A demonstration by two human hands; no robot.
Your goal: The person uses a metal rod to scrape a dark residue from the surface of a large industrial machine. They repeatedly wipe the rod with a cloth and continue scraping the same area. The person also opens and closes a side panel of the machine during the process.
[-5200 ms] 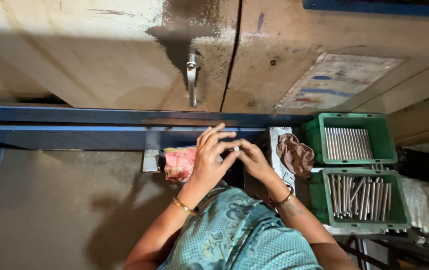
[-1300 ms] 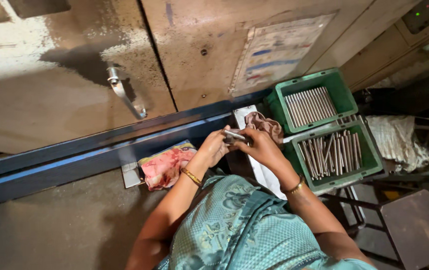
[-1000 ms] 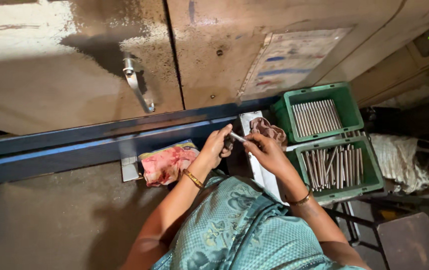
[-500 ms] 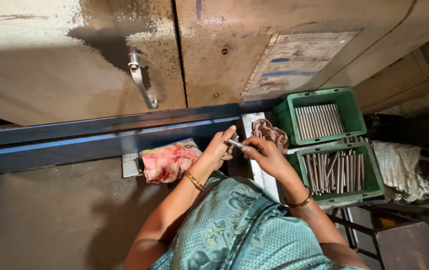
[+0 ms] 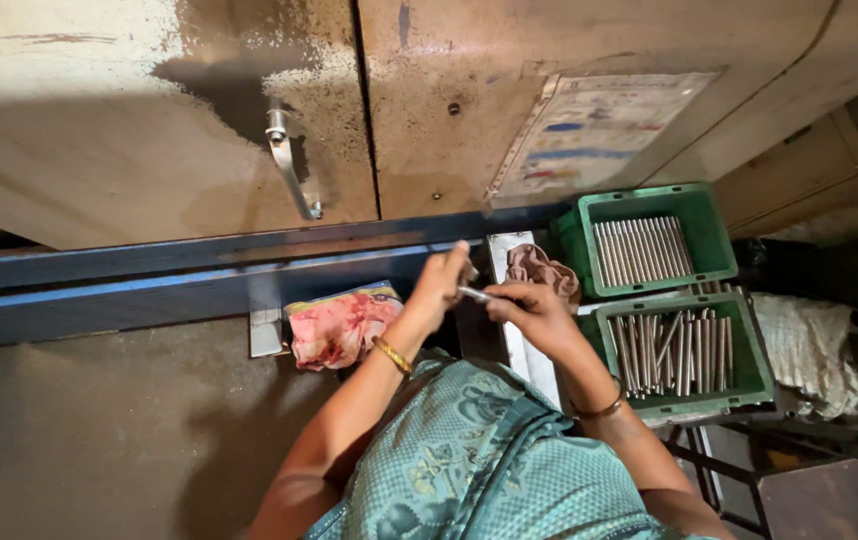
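My left hand (image 5: pixel 439 288) and my right hand (image 5: pixel 529 310) meet in front of me, both closed on a thin metal rod (image 5: pixel 476 293) held between them. To the right stand two green crates: the far crate (image 5: pixel 649 242) holds rods laid neatly in a row, the near crate (image 5: pixel 684 352) holds several rods lying loosely. A brown rag (image 5: pixel 541 270) lies on a narrow metal plate (image 5: pixel 507 255) just beyond my right hand. A pink cloth (image 5: pixel 337 328) lies left of my left hand.
A blue steel beam (image 5: pixel 149 290) runs across in front of a stained beige machine panel with a metal handle (image 5: pixel 289 165) and a printed sheet (image 5: pixel 599 130). A white cloth (image 5: pixel 809 350) lies right of the crates. A stool (image 5: pixel 819 500) stands at lower right.
The view has shifted slightly. My hands stay together on the rod, with my left hand now raised a little higher at its end.
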